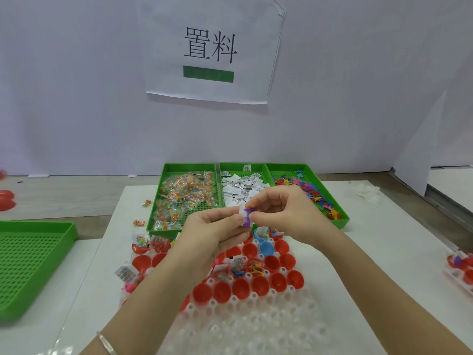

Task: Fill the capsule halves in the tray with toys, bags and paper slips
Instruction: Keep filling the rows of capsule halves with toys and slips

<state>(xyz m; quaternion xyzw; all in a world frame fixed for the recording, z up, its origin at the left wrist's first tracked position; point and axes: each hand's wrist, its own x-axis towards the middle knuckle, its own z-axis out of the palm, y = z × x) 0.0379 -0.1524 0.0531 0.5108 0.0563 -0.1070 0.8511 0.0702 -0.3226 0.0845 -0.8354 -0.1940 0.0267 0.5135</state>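
Filling step: left hand (213,228) and right hand (280,210) together, pinching purple toy (247,217) with paper slip (241,210); next, probably into 1 empty capsule half (278,281).

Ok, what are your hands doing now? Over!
Left hand and right hand together pinch purple toy and paper slip. Over capsule tray, many red halves empty. Nothing blocking.

Both hands crowd the tray's far rows!
Over the capsule tray (256,324) the left hand (217,226) and right hand (279,211) meet; three green bins (243,164) wall the back, a green tray (30,265) flanks left. Open desk (371,252) lies right.
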